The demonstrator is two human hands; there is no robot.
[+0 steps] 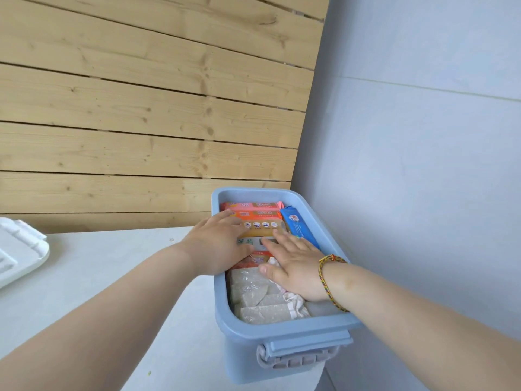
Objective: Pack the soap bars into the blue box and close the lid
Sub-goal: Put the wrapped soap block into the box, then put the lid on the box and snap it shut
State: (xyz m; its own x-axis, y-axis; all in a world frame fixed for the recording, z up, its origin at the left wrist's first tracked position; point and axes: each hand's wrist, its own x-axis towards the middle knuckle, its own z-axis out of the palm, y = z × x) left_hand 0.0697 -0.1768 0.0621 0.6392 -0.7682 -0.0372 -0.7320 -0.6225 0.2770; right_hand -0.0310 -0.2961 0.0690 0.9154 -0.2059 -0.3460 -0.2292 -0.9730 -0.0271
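Note:
The blue box point(284, 333) stands open on the table's right corner, filled with wrapped soap bars. Orange and pink bars point(255, 214) lie at its far end, a blue-wrapped bar point(300, 225) stands along the right wall, and clear-wrapped pale bars point(262, 303) fill the near end. My left hand point(218, 246) lies flat over the left rim, fingers spread on the middle bars. My right hand point(296, 268), with a braided bracelet at the wrist, presses palm-down on the bars beside it. A white-and-green bar point(248, 241) shows between the hands. The white lid point(19, 249) lies at the far left of the table.
The white table point(112, 263) carries the box at its right corner. A wooden plank wall point(141, 108) rises behind, and a pale blue wall point(423, 165) stands close to the box's right side. A grey latch handle point(296, 358) hangs on the box's near end.

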